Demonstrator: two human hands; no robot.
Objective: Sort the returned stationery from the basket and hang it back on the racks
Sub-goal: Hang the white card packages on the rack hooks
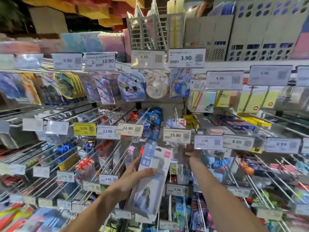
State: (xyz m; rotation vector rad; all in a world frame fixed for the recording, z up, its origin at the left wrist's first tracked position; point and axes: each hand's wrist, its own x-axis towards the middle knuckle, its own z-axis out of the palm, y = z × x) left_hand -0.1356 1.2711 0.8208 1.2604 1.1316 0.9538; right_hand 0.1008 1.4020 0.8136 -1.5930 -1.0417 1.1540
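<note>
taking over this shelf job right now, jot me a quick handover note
Left hand: grips a pale blue and white blister pack with a red logo, held in front of the racks, not yet hung.
Right hand: stretched out to the hooks just below the white 15.90 price tag; too blurred to tell its grip.
Done: one pack is in hand; how many are already hung cannot be told.
Left: hang this pack, probably on the 15.90 hook, where a similar-looking white pack hangs. The basket is out of view.
</note>
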